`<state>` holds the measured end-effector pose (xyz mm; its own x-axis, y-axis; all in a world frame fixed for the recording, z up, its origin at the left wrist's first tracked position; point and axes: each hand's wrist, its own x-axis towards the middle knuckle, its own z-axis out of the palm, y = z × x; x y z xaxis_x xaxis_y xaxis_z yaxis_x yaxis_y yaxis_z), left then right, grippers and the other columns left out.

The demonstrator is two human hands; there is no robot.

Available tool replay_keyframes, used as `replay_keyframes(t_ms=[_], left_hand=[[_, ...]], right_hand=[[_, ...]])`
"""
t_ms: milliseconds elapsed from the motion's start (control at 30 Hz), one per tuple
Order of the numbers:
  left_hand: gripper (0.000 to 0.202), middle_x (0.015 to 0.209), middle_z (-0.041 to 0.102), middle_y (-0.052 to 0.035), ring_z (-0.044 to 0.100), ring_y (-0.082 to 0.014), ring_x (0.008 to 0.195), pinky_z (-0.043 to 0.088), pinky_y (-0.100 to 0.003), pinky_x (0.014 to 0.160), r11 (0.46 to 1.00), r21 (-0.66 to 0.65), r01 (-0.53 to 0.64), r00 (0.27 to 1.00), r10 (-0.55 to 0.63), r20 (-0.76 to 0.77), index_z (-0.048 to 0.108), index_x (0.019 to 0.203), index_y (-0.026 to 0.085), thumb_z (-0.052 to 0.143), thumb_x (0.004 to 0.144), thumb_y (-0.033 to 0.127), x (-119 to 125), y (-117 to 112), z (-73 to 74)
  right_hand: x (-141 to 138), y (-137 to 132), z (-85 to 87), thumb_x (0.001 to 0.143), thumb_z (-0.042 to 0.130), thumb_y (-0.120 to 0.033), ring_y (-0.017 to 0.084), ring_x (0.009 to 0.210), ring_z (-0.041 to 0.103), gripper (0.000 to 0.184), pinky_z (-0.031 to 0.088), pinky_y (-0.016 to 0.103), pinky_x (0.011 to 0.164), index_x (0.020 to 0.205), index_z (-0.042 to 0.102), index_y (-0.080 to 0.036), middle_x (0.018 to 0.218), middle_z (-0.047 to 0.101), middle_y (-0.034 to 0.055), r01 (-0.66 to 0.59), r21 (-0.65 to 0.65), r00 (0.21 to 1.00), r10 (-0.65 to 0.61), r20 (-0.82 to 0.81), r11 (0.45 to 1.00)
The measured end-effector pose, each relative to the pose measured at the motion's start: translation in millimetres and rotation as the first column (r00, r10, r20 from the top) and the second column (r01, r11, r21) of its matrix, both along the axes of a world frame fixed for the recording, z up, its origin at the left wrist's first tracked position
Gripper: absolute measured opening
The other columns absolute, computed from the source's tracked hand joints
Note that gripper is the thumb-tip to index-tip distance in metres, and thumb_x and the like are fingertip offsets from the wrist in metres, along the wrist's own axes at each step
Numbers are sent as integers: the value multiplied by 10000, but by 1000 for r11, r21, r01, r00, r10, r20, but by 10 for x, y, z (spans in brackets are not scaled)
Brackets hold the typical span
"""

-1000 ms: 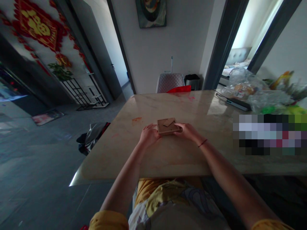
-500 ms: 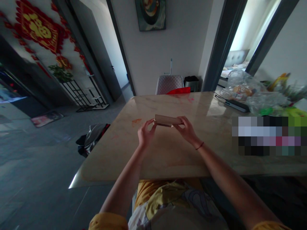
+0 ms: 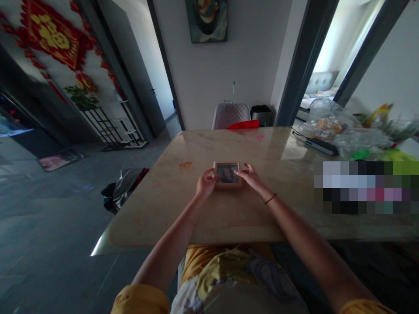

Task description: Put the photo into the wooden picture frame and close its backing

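A small photo frame (image 3: 228,185) with a pale pinkish border and a dark picture inside is held low over the tabletop, its front tilted up toward me. I cannot tell whether its lower edge touches the table. My left hand (image 3: 206,183) is closed on the left side, the thumb over the front border. At the right side, my right hand (image 3: 252,176) has its thumb across the front edge, and its index finger sticks out a little beyond the border. Fingers behind the frame are hidden.
The stone-patterned table (image 3: 157,218) has an orange stain (image 3: 185,165) left of the frame. Clear plastic bags (image 3: 330,124) and a dark elongated device (image 3: 322,146) lie at the right. A quilted chair (image 3: 232,114) with a red item (image 3: 244,124) stands beyond the far edge.
The photo frame has come down toward the table and turned, from showing a narrow edge to showing its picture face. Both hands have moved with it.
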<state>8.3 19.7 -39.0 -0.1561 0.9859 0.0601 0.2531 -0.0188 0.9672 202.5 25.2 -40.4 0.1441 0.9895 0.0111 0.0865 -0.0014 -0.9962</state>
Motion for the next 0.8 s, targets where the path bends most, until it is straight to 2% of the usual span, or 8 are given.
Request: replay_keyframes(t_ms=[100,167,267,367,467,633,733,800], left_hand=[[480,704,671,-17,584,-122,585,387,-207,553,998,4,-61,998,61,18,617,1123,213,748,667,285,-29,35,-30],[552,718,659,-14,580,-115,591,392,-208,569,996,-12,-89,994,90,64,579,1173,210,763,658,290,-29,43,-40],[738,728,627,2,565,-96,580,399,-200,570,995,-51,-87,971,97,220,447,1310,200,776,657,301,2,16,-33],[887,691,587,34,543,-80,536,409,-197,557,996,-84,26,920,10,393,297,1399,197,780,664,312,60,-54,11],[857,672,590,48,546,-81,507,437,-209,557,984,-59,167,855,-115,505,274,1395,212,760,697,306,111,-116,91],[531,713,671,-39,653,-149,607,516,-289,668,963,-45,264,747,-175,641,482,1195,149,479,856,557,85,-128,232],[663,682,682,-93,675,-193,648,525,-312,658,913,-117,391,710,-219,669,583,969,127,273,843,699,31,-127,279],[701,650,674,-96,665,-193,611,524,-311,620,877,-160,452,703,-240,669,598,839,133,245,817,738,6,-137,295]], right_hand=[[-25,-38,1,542,810,-298,214,806,647,686,494,370,779,1160,529,-203,882,683,62,-130,8,991,130,38,991],[-31,-56,7,533,811,-253,208,761,650,668,510,375,758,1145,549,-205,846,684,48,-146,-8,988,146,52,989],[-43,-69,16,545,799,-243,190,680,648,659,533,349,664,1150,542,-199,846,684,48,-156,-45,984,151,-90,987],[-68,-67,11,541,788,-211,178,694,654,596,533,308,631,1089,553,-206,851,688,42,-121,-56,945,98,-311,991],[-69,-42,-6,562,768,-234,168,684,647,385,521,296,630,909,603,-215,769,681,15,-69,-24,908,53,-415,997],[10,10,17,634,715,-317,153,737,650,176,513,279,675,747,622,-220,778,690,7,-23,126,805,93,-585,992],[58,15,59,665,691,-346,143,761,653,157,509,266,701,761,649,-229,805,702,-2,23,128,788,61,-612,992],[84,5,84,663,689,-362,147,756,653,160,505,266,696,757,662,-237,790,707,-10,47,100,801,22,-598,994]])
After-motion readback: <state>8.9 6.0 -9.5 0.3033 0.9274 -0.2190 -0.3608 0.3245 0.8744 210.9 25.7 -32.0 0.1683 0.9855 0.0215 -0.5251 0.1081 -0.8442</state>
